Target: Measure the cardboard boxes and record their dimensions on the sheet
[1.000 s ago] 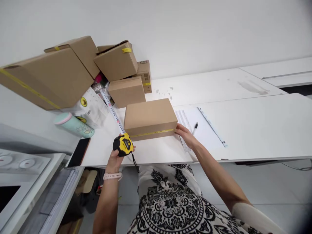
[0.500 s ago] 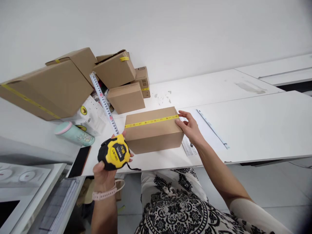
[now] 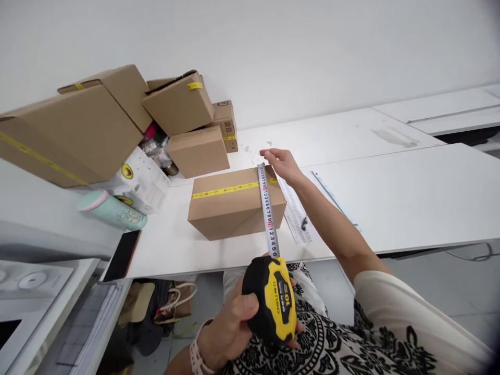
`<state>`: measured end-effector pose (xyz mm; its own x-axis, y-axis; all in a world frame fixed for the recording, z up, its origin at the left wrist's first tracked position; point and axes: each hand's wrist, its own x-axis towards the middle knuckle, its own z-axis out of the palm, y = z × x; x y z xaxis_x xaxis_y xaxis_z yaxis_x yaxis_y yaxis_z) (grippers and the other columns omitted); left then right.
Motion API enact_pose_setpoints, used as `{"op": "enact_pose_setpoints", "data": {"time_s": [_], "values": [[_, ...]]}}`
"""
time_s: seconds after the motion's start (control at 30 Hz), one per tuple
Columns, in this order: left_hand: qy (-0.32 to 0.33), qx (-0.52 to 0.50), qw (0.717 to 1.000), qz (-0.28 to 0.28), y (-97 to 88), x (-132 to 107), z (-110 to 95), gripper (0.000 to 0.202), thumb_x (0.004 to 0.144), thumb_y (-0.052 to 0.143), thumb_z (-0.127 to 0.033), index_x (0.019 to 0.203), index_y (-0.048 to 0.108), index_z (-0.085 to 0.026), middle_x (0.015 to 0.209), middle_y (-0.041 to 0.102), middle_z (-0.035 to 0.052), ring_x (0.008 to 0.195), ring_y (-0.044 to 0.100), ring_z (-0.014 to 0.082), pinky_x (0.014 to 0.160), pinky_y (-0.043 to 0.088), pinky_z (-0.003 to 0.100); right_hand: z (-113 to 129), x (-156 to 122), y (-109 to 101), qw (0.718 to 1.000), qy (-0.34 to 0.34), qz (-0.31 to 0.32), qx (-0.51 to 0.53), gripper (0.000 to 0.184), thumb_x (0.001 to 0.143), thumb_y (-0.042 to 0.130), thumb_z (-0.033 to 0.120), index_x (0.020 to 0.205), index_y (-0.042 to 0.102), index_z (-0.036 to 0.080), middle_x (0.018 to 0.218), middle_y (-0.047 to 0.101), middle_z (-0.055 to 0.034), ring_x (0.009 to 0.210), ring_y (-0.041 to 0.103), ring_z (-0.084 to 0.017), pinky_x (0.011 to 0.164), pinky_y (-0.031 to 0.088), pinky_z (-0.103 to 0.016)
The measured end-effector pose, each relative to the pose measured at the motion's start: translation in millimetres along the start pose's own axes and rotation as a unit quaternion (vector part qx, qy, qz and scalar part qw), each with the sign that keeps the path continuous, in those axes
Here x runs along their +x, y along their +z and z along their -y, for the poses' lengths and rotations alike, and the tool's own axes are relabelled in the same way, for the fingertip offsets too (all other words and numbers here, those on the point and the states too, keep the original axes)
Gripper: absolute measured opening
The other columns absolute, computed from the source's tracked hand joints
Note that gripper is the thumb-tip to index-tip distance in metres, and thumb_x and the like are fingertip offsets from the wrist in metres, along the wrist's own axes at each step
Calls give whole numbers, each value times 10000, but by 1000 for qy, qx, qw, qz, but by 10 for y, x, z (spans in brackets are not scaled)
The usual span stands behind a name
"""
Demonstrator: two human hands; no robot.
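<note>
A brown cardboard box (image 3: 230, 208) sealed with yellow tape lies on the white table (image 3: 390, 198). My left hand (image 3: 230, 325) is closed around a black and yellow tape measure (image 3: 271, 304) near my body. Its white blade (image 3: 267, 211) runs up across the right part of the box top. My right hand (image 3: 282, 163) pinches the blade's tip at the far edge of the box.
Several cardboard boxes (image 3: 117, 120) are stacked at the back left. A mint bottle (image 3: 111, 210) lies near a white printed package (image 3: 138, 179) and a dark phone (image 3: 122, 248). A printed sheet (image 3: 297, 213) with a pen (image 3: 303, 223) lies right of the box.
My left hand has swung the tape measure from the box's left side to in front of me. The blade now crosses the box front to back, its tip held by my right hand.
</note>
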<state>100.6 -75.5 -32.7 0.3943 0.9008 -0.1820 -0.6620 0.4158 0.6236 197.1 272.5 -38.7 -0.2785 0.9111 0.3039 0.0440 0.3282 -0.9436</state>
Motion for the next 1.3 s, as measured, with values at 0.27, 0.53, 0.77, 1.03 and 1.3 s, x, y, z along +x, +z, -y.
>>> {"op": "enact_pose_setpoints", "data": {"time_s": [0.27, 0.53, 0.77, 1.03, 1.3], "values": [[7, 8, 1000, -14, 51, 23, 101, 825, 813, 773, -535, 1521, 417, -303, 1445, 564, 181, 965, 747, 310, 787, 630, 465, -111, 70, 107, 996, 72, 14, -46, 294, 756, 770, 450, 708, 735, 163, 587, 624, -10, 589, 553, -151, 558, 421, -288], [-9, 20, 1000, -20, 156, 73, 83, 874, 796, 793, -508, 1527, 353, -321, 1429, 566, 165, 1067, 723, 353, 848, 614, 532, -123, 92, 127, 993, 103, 56, -12, 266, 699, 821, 405, 656, 735, 157, 640, 685, -41, 580, 570, -143, 543, 426, -284], [4, 7, 1000, -12, 128, 92, 144, 890, 798, 777, -520, 1535, 331, -298, 1375, 597, 171, 1036, 732, 347, 843, 617, 533, -137, 109, 118, 993, 96, 62, -32, 290, 699, 838, 414, 648, 723, 152, 622, 657, -32, 581, 550, -132, 530, 411, -272], [5, 4, 1000, 4, 89, 109, 173, 902, 797, 766, -516, 1546, 311, -303, 1391, 599, 172, 1048, 729, 354, 849, 611, 529, -105, 86, 121, 992, 106, 59, -17, 261, 720, 825, 376, 646, 718, 150, 617, 661, -32, 581, 551, -128, 531, 410, -267], [18, 9, 1000, 10, 43, 123, 216, 857, 805, 753, -523, 1524, 359, -273, 1335, 623, 180, 1052, 720, 357, 823, 623, 518, -64, 66, 115, 992, 110, 64, -11, 269, 732, 833, 364, 641, 697, 151, 628, 654, -31, 582, 546, -127, 548, 406, -280]]}}
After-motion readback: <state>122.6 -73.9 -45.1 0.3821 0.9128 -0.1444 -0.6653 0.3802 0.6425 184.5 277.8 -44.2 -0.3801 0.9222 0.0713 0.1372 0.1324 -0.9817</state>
